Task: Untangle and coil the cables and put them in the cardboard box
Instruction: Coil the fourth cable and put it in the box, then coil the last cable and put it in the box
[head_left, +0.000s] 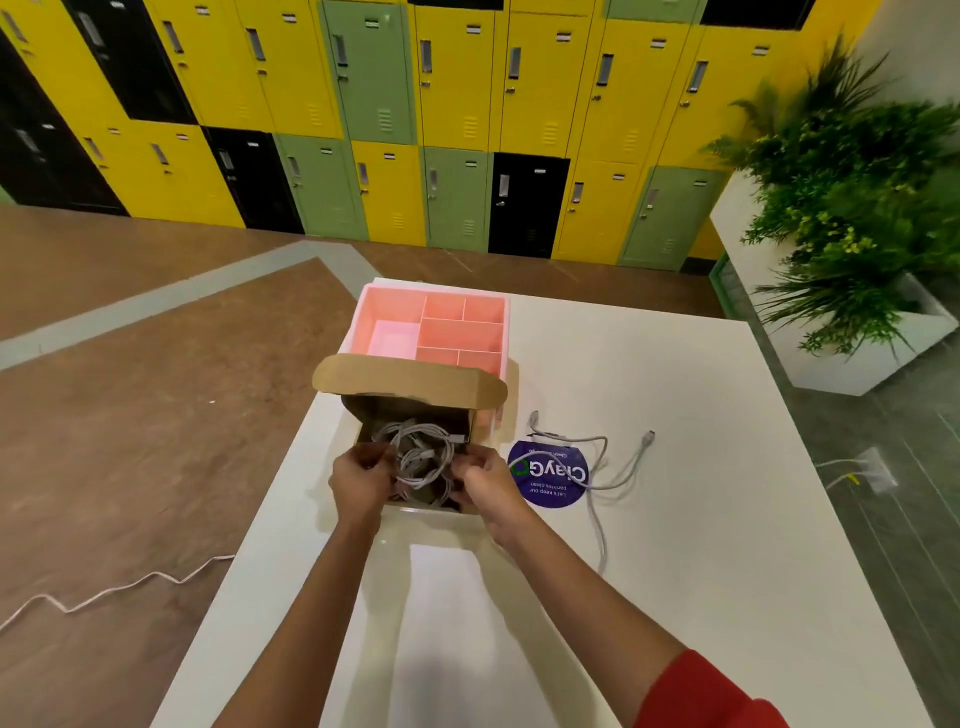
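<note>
The fingers (376, 460) of the left hand (361, 480) were curled against the left side of the coiled cables (415, 454). Those of the right hand (488, 483) were bent in on the right side, so both hands gripped the grey bundle between them (blur hid exactly which of them touched it). The bundle sat inside the open cardboard box (410, 382), low between its walls, with the lid flap standing up at the far side. The box stood on the white bench (701, 519), with a pink divided tray (457, 332) just behind it. Just right of the box lay a round purple sticker (550, 483), and a loose cable (597, 470) sprawled uncoiled across the sticker and the bench. Another white cable (104, 592) trailed over the floor at left.
</note>
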